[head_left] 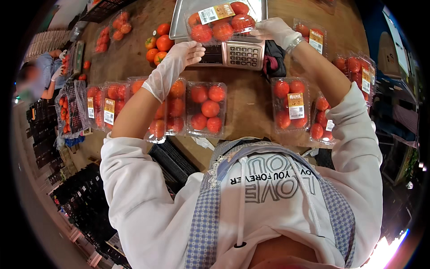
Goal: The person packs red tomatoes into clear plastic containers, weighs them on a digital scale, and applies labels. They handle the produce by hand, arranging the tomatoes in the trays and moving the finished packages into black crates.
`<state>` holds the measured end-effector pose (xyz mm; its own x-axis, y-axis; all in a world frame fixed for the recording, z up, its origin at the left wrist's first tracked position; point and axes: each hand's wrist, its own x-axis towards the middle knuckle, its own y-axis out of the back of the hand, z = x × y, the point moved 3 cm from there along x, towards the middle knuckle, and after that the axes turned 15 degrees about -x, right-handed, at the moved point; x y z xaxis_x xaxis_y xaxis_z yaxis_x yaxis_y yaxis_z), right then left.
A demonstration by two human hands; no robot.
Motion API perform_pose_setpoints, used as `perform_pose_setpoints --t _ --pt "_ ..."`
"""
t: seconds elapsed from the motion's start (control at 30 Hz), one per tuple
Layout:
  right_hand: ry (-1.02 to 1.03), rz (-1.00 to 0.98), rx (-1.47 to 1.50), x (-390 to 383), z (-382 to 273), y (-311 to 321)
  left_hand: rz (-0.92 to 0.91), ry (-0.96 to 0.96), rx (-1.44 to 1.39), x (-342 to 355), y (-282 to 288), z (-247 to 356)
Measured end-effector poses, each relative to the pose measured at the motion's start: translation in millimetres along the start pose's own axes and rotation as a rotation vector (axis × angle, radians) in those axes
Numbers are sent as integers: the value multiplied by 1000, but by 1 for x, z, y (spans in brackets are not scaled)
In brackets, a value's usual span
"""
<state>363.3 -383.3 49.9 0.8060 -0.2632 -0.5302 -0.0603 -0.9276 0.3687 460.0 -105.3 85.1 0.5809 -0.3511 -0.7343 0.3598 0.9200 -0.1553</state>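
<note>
A clear plastic box of tomatoes (222,28) with a label on its lid is at the digital scale (244,55), slightly tilted over its metal pan (181,28). My right hand (277,32), in a thin white glove, grips the box at its right end. My left hand (182,54), gloved too, is just below the box's left corner, its fingers stretched out and holding nothing. Whether its fingertips touch the box I cannot tell. Loose tomatoes (165,43), some partly green, lie left of the scale.
An unlabelled tomato box (206,109) stands at the near edge, with several more in a row to its left. Labelled boxes (290,105) stand on the right. A dark cloth bundle (274,58) lies beside the scale. Another person (45,74) works at far left.
</note>
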Motion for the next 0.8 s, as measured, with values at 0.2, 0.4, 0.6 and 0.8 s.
perform_pose_setpoints --t 0.2,0.4,0.6,0.8 --pt "33 116 407 -47 -8 17 -111 -417 -42 -47 -36 12" --pt "352 54 243 -189 26 19 -329 -165 12 -141 -38 -151" --pt "258 -111 -199 -199 84 -45 -626 296 -1 -118 -27 -325" --pt "76 -85 -556 -159 105 -72 -692 552 225 -115 -47 -353"
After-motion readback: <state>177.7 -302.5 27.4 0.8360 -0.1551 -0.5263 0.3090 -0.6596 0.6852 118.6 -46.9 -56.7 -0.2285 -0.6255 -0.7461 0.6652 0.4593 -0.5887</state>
